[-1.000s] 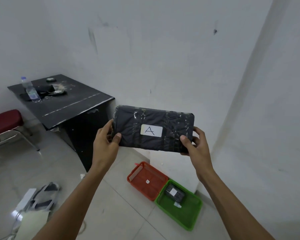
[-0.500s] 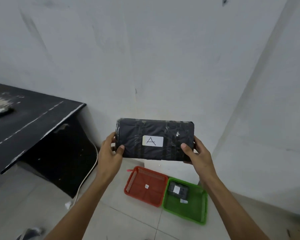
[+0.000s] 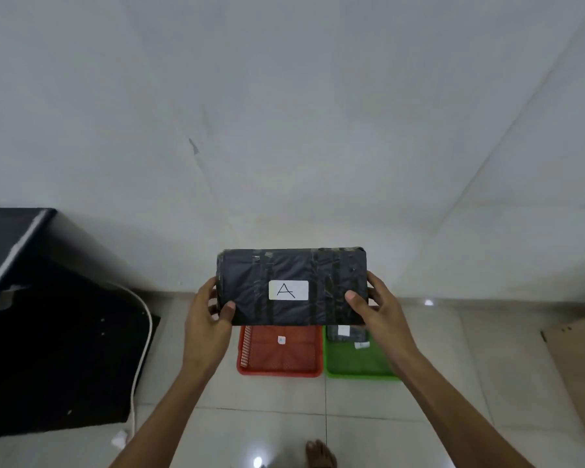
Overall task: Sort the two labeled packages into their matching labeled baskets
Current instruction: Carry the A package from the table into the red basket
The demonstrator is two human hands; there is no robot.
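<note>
I hold a black wrapped package [image 3: 250, 298] with a white label reading "A" in front of me, above the baskets. My left hand [image 3: 206, 327] grips its left end and my right hand [image 3: 379, 315] grips its right end. On the floor below, by the wall, a red basket [image 3: 274, 369] holds only a small white label. To its right stands a green basket [image 3: 352, 369], touching it. A second dark package [image 3: 347, 333] with a white label lies at the green basket's far end, partly hidden by the held package.
A black desk [image 3: 31, 298] stands at the left with a white cable [image 3: 142, 349] hanging down its side. A piece of cardboard [image 3: 578, 366] lies at the right edge. White walls meet in a corner behind the baskets. My foot [image 3: 320, 454] shows on the tiled floor.
The view has swung right and down, so the baskets now lie straight ahead and closer. The package stays in both hands, now lower and directly over the baskets' far ends.
</note>
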